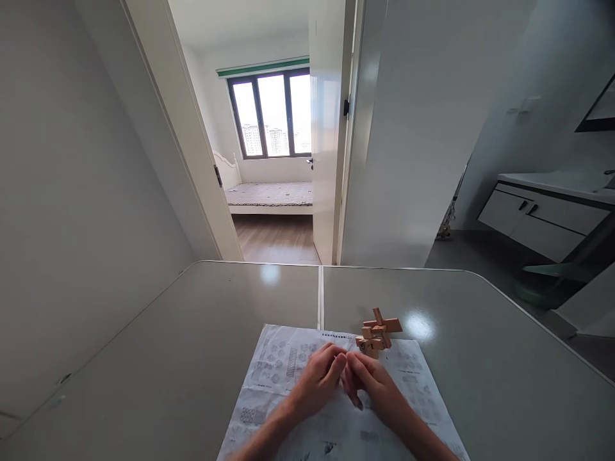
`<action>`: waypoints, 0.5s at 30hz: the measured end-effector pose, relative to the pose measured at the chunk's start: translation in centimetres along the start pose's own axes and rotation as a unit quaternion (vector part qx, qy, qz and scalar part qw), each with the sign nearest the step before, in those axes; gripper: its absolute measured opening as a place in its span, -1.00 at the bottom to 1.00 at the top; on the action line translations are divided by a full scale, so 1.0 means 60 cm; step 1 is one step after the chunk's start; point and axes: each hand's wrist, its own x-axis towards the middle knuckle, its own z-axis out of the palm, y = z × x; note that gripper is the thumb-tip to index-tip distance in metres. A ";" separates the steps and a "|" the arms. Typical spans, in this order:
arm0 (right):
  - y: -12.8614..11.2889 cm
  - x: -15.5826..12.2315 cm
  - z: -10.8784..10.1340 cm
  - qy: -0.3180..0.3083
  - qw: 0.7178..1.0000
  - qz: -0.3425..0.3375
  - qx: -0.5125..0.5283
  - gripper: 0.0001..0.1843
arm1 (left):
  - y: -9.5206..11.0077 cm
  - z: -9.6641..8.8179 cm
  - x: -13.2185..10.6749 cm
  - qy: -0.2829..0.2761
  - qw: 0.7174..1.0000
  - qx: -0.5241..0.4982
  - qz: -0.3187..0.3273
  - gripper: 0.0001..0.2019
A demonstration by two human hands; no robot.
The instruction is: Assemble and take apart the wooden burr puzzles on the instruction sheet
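Observation:
My left hand (323,371) and my right hand (372,378) meet fingertip to fingertip above a printed sheet (283,410). The fingers of both are closed in a pinch. Whatever may lie between them is hidden or too small to make out. Just beyond my right hand is a small pile of light-brown wooden blocks (377,336), some crossing each other at angles, one with dark marks on its side. The blocks stand at the far edge of the sheet, apart from my fingers as far as I can see. Printed drawings and text cover the paper.
The pale glossy table (192,384) has a seam down its middle and rounded far corners. Past it, an open door (329,128) leads to a room with a bed (269,193) and a window. A white cabinet (542,214) stands at far right.

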 end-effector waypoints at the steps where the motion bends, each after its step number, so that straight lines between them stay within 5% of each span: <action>1: -0.005 -0.001 -0.003 0.058 0.998 -0.025 -0.029 -0.40 | -0.001 0.001 0.000 -0.001 1.000 -0.001 -0.003 -0.46; 7: -0.027 -0.006 -0.037 0.274 0.935 -0.110 -0.198 -0.41 | 0.003 0.002 -0.001 -0.004 1.000 -0.005 -0.022 -0.43; 15: -0.021 0.015 -0.083 0.377 0.845 -0.195 -0.325 -0.62 | 0.001 0.002 -0.001 -0.008 1.000 0.001 -0.028 -0.43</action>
